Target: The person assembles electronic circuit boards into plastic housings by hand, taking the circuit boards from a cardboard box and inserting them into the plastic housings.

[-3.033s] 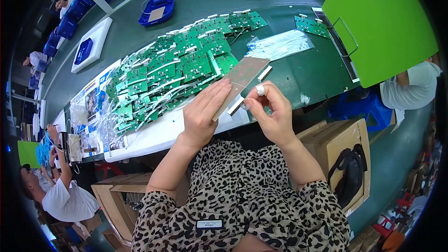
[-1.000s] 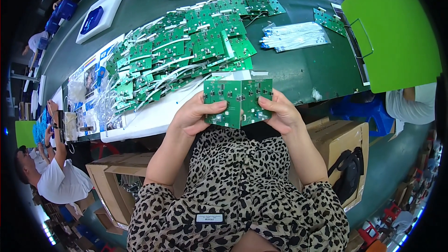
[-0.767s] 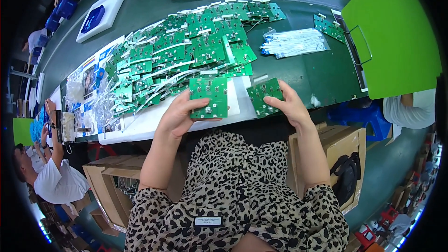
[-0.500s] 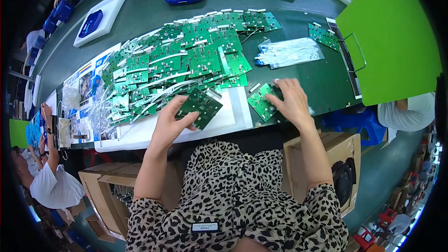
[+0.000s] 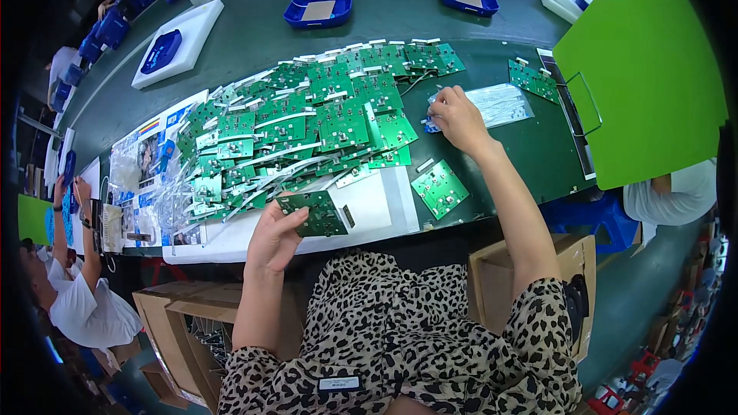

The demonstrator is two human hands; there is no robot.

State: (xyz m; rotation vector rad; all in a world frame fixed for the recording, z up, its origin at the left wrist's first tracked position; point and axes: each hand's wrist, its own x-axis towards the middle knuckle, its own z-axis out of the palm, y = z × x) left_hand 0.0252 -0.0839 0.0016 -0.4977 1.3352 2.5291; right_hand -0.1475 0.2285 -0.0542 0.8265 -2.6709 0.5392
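Observation:
My left hand (image 5: 275,237) grips a green circuit board (image 5: 321,214) by its left side, thumb on top, above the near table edge. My right hand (image 5: 459,119) has its fingers pinched together at the blue ends of a bundle of white flat cables (image 5: 501,105). What sits between those fingertips is hidden. Below that hand, a single circuit board (image 5: 440,189) lies on the green tabletop with a white connector strip at its upper-left edge. Left of it spreads a large overlapping pile of circuit boards (image 5: 338,124), many with white flat cables attached.
Blue plastic housings (image 5: 319,6) stand at the back, and another lies on white foam (image 5: 184,44). A bright green panel (image 5: 638,77) rises at the right, with another circuit board (image 5: 533,81) beside it. Cardboard boxes (image 5: 181,323) flank my lap. Co-workers sit left and right.
My right hand has left the single board on the table and reached up to the cable bundle. My left hand has tilted and turned its board. The whole view has shifted slightly.

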